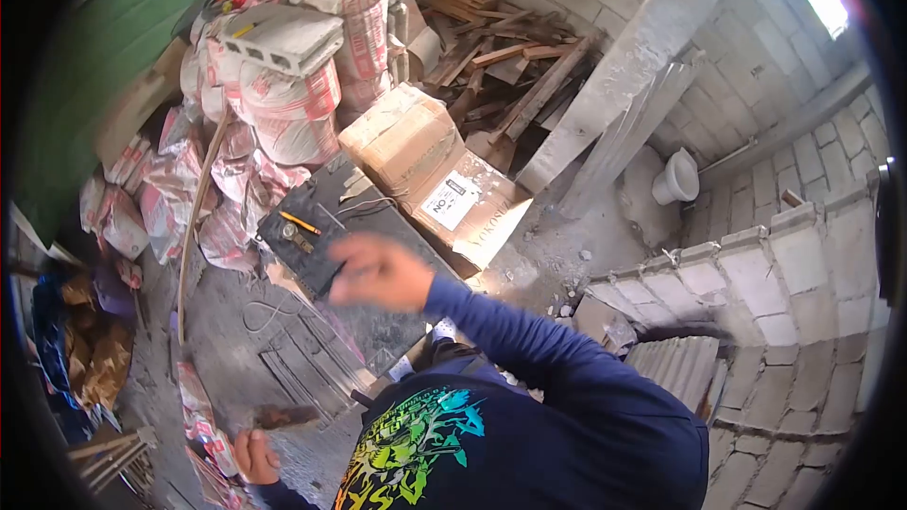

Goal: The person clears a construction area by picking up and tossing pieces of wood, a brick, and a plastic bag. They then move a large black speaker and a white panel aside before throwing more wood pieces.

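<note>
My right hand [383, 272] is over a dark board-like surface [378, 227], blurred by motion with its fingers partly bent. Just beyond its fingertips lies a black flat case or pouch [307, 255]. On that rest a yellow pencil [299, 222] and what looks like a wristwatch [297, 237]. Low in the view, my left hand [256, 457] hangs with loosely bent fingers and nothing visible in them. It is beside a torn red-and-white sack strip [200, 406].
An opened cardboard box [402, 137] sits behind the dark surface. Full sacks [283, 104] are piled at the left, with a hollow block [283, 38] on top. A slanting post [642, 57], scrap wood [510, 66], a white bucket [675, 178] and a low block wall [727, 274] stand around.
</note>
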Demonstrator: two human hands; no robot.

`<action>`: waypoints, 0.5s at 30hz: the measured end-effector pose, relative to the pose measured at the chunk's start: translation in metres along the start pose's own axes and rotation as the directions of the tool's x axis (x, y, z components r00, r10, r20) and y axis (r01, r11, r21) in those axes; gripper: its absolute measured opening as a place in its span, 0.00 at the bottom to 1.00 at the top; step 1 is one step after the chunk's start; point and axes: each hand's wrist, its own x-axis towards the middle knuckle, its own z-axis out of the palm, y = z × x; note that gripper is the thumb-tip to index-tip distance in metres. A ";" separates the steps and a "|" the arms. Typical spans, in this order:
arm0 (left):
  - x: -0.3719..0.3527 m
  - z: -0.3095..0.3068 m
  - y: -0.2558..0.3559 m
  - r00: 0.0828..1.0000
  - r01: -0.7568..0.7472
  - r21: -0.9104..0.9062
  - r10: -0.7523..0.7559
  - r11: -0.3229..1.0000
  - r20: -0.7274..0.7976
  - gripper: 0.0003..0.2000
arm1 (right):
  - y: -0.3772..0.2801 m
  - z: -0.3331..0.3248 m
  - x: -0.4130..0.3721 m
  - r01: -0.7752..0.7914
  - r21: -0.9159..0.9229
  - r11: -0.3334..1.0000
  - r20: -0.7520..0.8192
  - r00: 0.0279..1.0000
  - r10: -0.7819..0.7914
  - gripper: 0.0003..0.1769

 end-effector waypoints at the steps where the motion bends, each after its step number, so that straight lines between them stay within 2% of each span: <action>1: 0.007 0.015 0.014 1.000 -0.007 0.003 0.006 1.000 0.010 0.13 | -0.009 0.022 -0.014 0.191 -0.116 0.975 0.163 0.972 -0.171 0.50; 2: 0.012 0.029 0.024 0.993 0.005 -0.086 0.006 0.996 0.117 0.11 | -0.006 0.034 -0.020 0.385 -0.264 0.884 0.281 0.908 -0.311 0.57; 3: 0.015 0.042 0.035 0.975 0.030 -0.172 0.009 0.985 0.223 0.10 | -0.003 0.042 -0.026 0.562 -0.376 0.737 0.415 0.813 -0.408 0.63; 4: 0.019 0.055 0.046 0.972 0.034 -0.167 0.006 0.985 0.235 0.10 | 0.006 0.045 -0.029 0.553 -0.380 0.742 0.405 0.821 -0.404 0.63; 6: 0.030 0.081 0.070 0.915 -0.056 -0.182 0.124 0.982 0.384 0.08 | 0.027 0.045 -0.032 0.478 -0.177 0.860 0.427 0.825 -0.371 0.71; 8: 0.034 0.108 0.090 0.903 -0.066 -0.198 0.143 0.978 0.406 0.09 | 0.025 0.037 -0.035 0.493 -0.175 0.852 0.432 0.816 -0.384 0.68; 10: 0.040 0.124 0.105 0.892 -0.069 -0.212 0.155 0.975 0.424 0.09 | 0.035 0.035 -0.043 0.299 -0.159 0.941 0.330 0.914 -0.235 0.64; 11: 0.045 0.130 0.113 0.857 -0.087 -0.180 0.166 0.980 0.488 0.10 | 0.036 0.036 -0.047 0.399 -0.125 0.908 0.208 0.906 -0.370 0.55; 12: 0.048 0.136 0.119 0.817 -0.108 -0.150 0.174 0.983 0.550 0.11 | 0.040 0.038 -0.050 0.401 -0.128 0.907 0.205 0.906 -0.372 0.55; 14: 0.052 0.147 0.121 0.815 -0.131 -0.089 0.158 0.987 0.558 0.13 | 0.043 0.043 -0.053 0.284 -0.100 0.954 0.081 0.958 -0.277 0.45; 15: 0.054 0.152 0.122 0.815 -0.150 -0.027 0.139 0.988 0.562 0.15 | 0.044 0.044 -0.055 0.173 0.025 0.985 0.083 0.981 -0.174 0.35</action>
